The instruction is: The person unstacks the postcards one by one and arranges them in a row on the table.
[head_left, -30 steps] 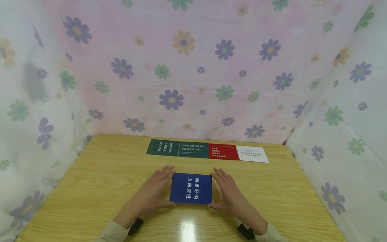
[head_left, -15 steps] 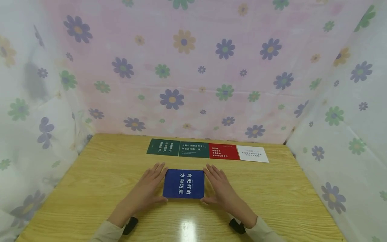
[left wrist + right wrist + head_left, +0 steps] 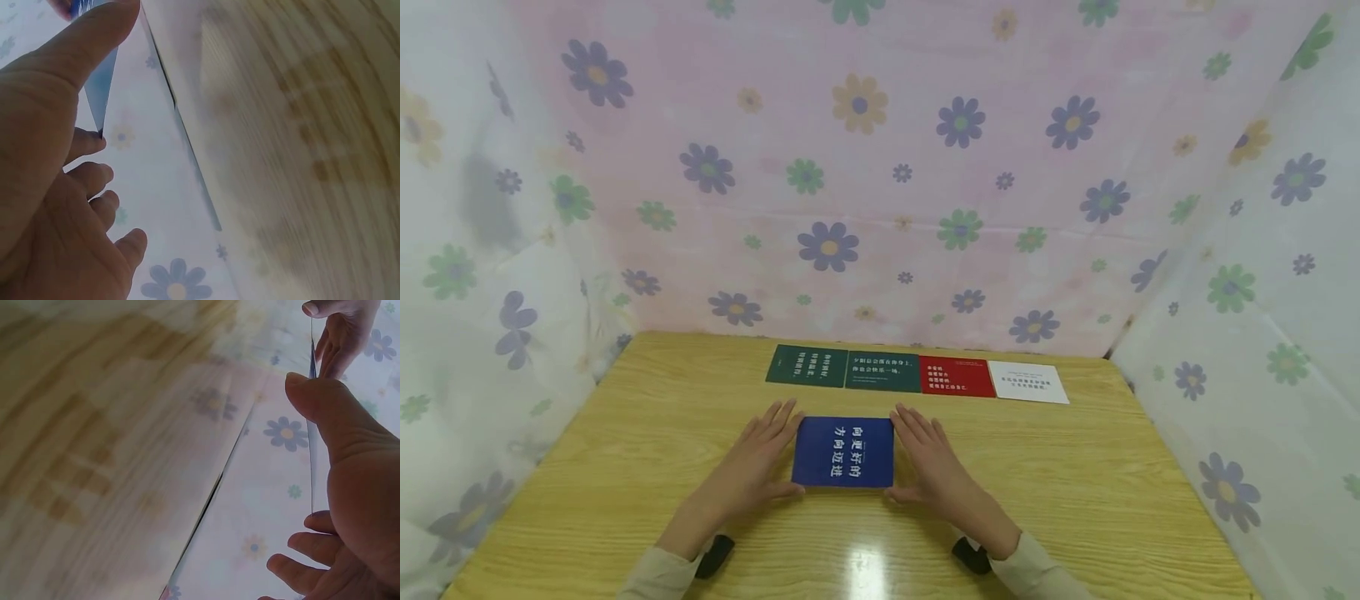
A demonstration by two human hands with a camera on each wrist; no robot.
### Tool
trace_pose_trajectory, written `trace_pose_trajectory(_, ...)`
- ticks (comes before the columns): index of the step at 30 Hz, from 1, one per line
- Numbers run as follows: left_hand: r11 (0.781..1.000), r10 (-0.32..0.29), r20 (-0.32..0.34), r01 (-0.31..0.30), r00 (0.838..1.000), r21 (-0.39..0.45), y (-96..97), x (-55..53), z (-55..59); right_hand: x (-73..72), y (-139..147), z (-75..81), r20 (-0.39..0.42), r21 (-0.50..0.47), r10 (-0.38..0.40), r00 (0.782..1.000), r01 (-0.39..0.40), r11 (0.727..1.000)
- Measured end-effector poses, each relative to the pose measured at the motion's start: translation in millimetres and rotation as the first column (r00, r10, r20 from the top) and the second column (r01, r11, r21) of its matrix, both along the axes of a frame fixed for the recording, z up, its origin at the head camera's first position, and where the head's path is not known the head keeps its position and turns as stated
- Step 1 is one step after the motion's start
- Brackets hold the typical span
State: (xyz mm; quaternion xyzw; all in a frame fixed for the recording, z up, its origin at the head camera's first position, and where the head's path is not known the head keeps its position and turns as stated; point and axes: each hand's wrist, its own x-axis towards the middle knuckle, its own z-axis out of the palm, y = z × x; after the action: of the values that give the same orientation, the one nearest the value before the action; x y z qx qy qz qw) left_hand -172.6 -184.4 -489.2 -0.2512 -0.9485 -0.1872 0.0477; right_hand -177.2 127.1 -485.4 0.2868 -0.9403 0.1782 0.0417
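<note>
A blue postcard-like card (image 3: 843,452) with white Chinese lettering, turned sideways, is held near the middle of the table in the head view. My left hand (image 3: 748,462) grips its left edge, thumb at the near corner and forefinger at the far one. Its right edge is gripped the same way by my right hand (image 3: 936,462). From the left wrist the card (image 3: 100,94) shows as a thin slanted sheet, raised over the tabletop, between thumb and forefinger. In the right wrist view it appears almost edge-on.
Farther back on the wooden table (image 3: 625,467) lies a row of cards: a green one (image 3: 807,366), a second green one (image 3: 883,372), a red one (image 3: 957,377) and a white one (image 3: 1028,382). Flower-printed cloth (image 3: 880,200) hangs behind and on both sides.
Both hands have carried the blue card to the left and slightly away from me, keeping their grip on its two ends. The row of cards has stayed put.
</note>
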Motion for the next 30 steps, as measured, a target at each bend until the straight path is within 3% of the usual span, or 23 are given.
trace_pose_trajectory(9,0.999,0.025,-0.021,-0.026,0.999,-0.025,-17.4,-1.2,-3.7,-5.9,-15,-2.5,0.045,0.027,0.016,0.999,-0.018,0.999)
trace_pose_trajectory(16,0.997,0.068,0.022,-0.067,0.997,-0.044,-29.5,-0.8,-4.1,-10.6,-31,-1.3,0.087,0.066,0.022,0.996,-0.028,0.997)
trace_pose_trajectory(22,0.997,0.067,0.037,-0.065,0.997,-0.049,-38.4,0.5,-3.7,-14.3,-42,-5.9,0.102,0.098,0.025,0.994,-0.035,0.995)
trace_pose_trajectory(30,0.998,0.06,0.06,-0.06,0.996,-0.017,-53.6,-8.2,-3.5,-24.7,-55,-2.4,0.103,0.099,0.027,0.994,-0.037,0.994)
